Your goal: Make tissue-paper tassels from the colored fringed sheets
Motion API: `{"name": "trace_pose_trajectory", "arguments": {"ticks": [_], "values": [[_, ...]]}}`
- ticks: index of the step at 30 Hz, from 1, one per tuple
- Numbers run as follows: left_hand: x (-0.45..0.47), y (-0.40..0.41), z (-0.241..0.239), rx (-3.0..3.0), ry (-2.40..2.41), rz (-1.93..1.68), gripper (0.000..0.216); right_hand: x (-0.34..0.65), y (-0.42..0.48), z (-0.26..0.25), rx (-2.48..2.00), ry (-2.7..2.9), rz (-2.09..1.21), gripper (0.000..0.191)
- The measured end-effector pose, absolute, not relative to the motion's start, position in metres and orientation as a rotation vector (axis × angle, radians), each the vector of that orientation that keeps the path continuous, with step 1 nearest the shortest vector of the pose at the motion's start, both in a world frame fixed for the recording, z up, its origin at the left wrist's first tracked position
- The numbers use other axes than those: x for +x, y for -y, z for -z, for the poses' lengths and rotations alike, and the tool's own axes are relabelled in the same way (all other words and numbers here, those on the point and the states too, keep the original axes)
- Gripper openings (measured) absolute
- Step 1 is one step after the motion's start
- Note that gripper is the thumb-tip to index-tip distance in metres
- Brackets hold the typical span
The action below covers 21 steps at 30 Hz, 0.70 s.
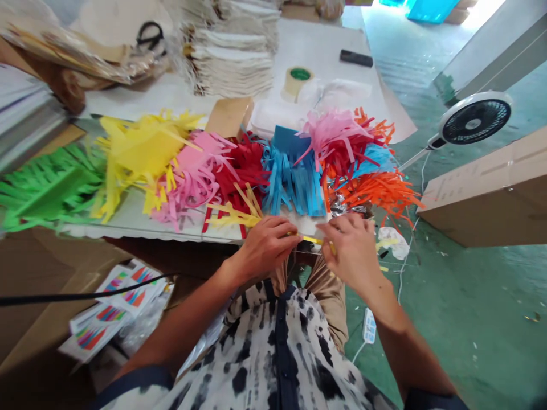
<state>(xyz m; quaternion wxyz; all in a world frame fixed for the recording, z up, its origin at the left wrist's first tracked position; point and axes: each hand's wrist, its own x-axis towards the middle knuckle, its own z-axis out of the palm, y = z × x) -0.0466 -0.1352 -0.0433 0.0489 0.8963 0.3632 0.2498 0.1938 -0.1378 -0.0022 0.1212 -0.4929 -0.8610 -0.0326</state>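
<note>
Above my lap at the table's front edge, my left hand is closed on a yellow paper tassel; its loose strips fan out to the left. A narrow yellow band of it spans the gap to my right hand, whose fingers are bent around the other end. Just beyond my hands lies blue fringed paper. Fringed paper in dark red, pink, yellow and green stretches to the left. More pink and orange fringe lies at the right.
Behind the fringes are a tape roll, a brown box, stacked whitish bundles and black-handled scissors. A fan and a carton stand at right. Printed cards sit lower left; a power strip is on the floor.
</note>
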Motion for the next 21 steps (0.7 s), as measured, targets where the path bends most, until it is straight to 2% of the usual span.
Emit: {"name": "trace_pose_trajectory", "arguments": {"ticks": [2,9,14,17,21], "values": [[-0.045,0.144,0.048,2.705,-1.128,-0.835,0.018,0.187,0.144,0.007,-1.278,2.6,0.043,0.019],[-0.04,0.172,0.062,2.79,-1.16,-1.106,0.013,0.182,0.17,0.035,-1.1,2.579,0.16,0.023],[-0.031,0.18,0.039,2.74,-1.26,-1.082,0.015,0.181,0.172,0.02,-1.075,2.506,0.25,0.017],[-0.024,0.183,0.015,2.427,-1.409,-1.132,0.012,0.182,0.163,-0.001,-1.025,2.446,0.361,0.016],[-0.018,0.179,-0.016,1.582,-1.323,-1.192,0.018,0.186,0.154,-0.024,-0.971,2.263,0.378,0.016]]}}
